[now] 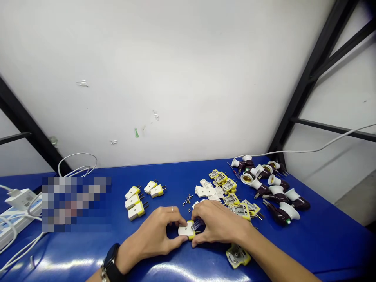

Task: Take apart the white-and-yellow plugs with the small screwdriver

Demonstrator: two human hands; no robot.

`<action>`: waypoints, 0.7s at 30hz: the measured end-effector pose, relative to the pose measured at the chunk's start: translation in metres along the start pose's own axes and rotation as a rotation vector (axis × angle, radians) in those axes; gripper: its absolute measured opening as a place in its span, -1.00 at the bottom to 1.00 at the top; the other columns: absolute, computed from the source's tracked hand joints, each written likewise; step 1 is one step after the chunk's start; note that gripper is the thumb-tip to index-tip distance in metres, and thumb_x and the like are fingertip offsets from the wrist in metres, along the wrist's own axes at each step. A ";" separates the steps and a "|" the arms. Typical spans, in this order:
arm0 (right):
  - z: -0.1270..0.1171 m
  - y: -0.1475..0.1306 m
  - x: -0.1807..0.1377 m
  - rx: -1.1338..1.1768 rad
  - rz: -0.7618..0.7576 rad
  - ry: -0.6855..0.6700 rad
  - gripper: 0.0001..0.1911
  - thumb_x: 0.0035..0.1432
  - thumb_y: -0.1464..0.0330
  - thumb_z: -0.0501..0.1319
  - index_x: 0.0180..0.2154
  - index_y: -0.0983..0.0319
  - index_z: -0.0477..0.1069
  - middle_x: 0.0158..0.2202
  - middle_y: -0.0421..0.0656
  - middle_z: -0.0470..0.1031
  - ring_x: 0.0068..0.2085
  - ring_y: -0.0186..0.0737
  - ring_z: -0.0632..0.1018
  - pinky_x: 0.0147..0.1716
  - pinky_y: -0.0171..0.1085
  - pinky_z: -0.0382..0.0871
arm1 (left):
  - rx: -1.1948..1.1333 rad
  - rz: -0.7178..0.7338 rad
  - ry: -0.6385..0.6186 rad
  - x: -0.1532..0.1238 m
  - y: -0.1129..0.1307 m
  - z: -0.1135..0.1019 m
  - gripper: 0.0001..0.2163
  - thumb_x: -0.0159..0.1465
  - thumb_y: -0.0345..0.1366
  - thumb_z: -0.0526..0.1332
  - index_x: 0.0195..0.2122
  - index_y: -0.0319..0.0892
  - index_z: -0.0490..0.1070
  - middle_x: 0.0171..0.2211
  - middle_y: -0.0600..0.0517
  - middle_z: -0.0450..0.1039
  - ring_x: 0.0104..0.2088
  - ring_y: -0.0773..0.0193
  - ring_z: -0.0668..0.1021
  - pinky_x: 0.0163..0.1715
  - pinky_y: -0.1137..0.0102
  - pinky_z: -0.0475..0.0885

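Note:
My left hand (pixel 160 231) is closed on a small white-and-yellow plug (pixel 185 230), pinching it between thumb and fingers just above the blue table. At the plug's right end, my right hand (pixel 216 223) curls its thumb and forefinger around a small translucent piece (pixel 197 224), whose kind I cannot make out. Metal pins stick out of the plug toward the right palm. Just beyond the hands lie several small brass-coloured screws (pixel 187 200) and loose white covers (pixel 205 190). Open yellow plug halves (pixel 241 210) spread behind my right hand, and another open half (pixel 237 256) lies under the right forearm.
Several closed plugs (pixel 136 210) sit left of centre. Dark lamp holders with white rims (pixel 277 192) crowd the right side, near a thin screwdriver (pixel 234 170). Power strips (pixel 20 217) and white cables occupy the left edge. Black metal frame posts (pixel 305 86) flank the white wall (pixel 188 78).

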State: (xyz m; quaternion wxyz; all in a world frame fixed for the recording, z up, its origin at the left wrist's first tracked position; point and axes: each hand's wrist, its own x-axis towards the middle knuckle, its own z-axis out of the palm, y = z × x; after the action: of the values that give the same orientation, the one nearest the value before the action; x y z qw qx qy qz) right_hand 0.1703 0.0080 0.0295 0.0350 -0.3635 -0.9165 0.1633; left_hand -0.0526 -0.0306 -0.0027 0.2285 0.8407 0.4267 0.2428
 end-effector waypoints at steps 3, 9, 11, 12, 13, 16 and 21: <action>-0.001 -0.002 0.000 -0.017 -0.012 -0.007 -0.49 -0.04 -0.06 0.43 -0.24 0.24 0.59 -0.28 -0.05 0.63 -0.19 0.02 0.61 -0.28 -0.24 0.34 | -0.036 0.035 0.004 0.000 -0.001 0.001 -0.89 0.16 -0.32 0.39 -0.27 -0.13 0.61 -0.33 0.03 0.61 -0.31 0.23 0.59 -0.24 0.39 0.42; -0.001 -0.007 0.001 -0.011 -0.040 -0.002 -0.57 -0.04 0.02 0.47 -0.34 0.25 0.59 -0.30 -0.05 0.64 -0.25 -0.01 0.62 -0.35 -0.26 0.32 | -0.108 0.077 -0.003 0.003 -0.004 0.003 -0.89 0.24 -0.27 0.36 -0.24 -0.10 0.66 -0.28 -0.02 0.64 -0.27 0.20 0.64 -0.23 0.38 0.49; 0.001 -0.006 0.001 0.000 -0.033 0.001 -0.57 -0.04 0.03 0.47 -0.32 0.25 0.59 -0.29 -0.05 0.64 -0.24 -0.01 0.61 -0.33 -0.25 0.33 | -0.099 0.074 -0.002 0.002 -0.002 0.003 -0.89 0.25 -0.26 0.36 -0.23 -0.08 0.66 -0.28 -0.01 0.63 -0.27 0.20 0.63 -0.22 0.38 0.49; 0.002 -0.004 0.001 0.013 -0.028 0.008 -0.56 -0.05 0.03 0.47 -0.29 0.25 0.60 -0.27 -0.05 0.63 -0.22 -0.01 0.61 -0.31 -0.25 0.34 | -0.090 0.073 0.003 0.002 -0.001 0.003 -0.89 0.25 -0.26 0.36 -0.22 -0.08 0.66 -0.28 -0.01 0.62 -0.26 0.20 0.62 -0.20 0.37 0.49; 0.002 -0.002 0.001 0.034 -0.025 0.017 -0.53 -0.06 0.02 0.48 -0.25 0.24 0.59 -0.24 -0.05 0.62 -0.19 -0.01 0.60 -0.28 -0.25 0.35 | -0.080 0.073 0.010 0.002 0.000 0.003 -0.88 0.24 -0.26 0.36 -0.20 -0.07 0.65 -0.26 0.00 0.60 -0.25 0.20 0.61 -0.19 0.36 0.48; -0.002 0.004 -0.002 0.139 -0.031 0.070 -0.43 -0.16 0.01 0.52 -0.17 0.22 0.58 -0.21 -0.10 0.59 -0.17 -0.05 0.57 -0.22 -0.24 0.36 | -0.052 0.071 0.069 0.002 0.002 0.001 -0.82 0.23 -0.27 0.34 -0.13 -0.09 0.59 -0.20 -0.01 0.56 -0.19 0.17 0.59 -0.13 0.33 0.47; -0.023 0.006 -0.005 0.293 -0.078 0.340 -0.82 0.25 0.24 0.33 -0.23 0.23 0.56 -0.32 -0.18 0.52 -0.30 -0.24 0.49 -0.25 -0.29 0.32 | 0.096 0.048 0.154 0.009 -0.007 0.005 -0.70 0.40 -0.42 0.08 0.01 -0.05 0.54 -0.13 -0.02 0.54 -0.17 0.20 0.57 -0.13 0.34 0.46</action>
State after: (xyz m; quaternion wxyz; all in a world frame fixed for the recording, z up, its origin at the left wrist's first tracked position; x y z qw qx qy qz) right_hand 0.1824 0.0151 0.0491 0.2479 -0.3411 -0.8771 0.2297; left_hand -0.0492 -0.0199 -0.0090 0.1489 0.8394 0.4339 0.2913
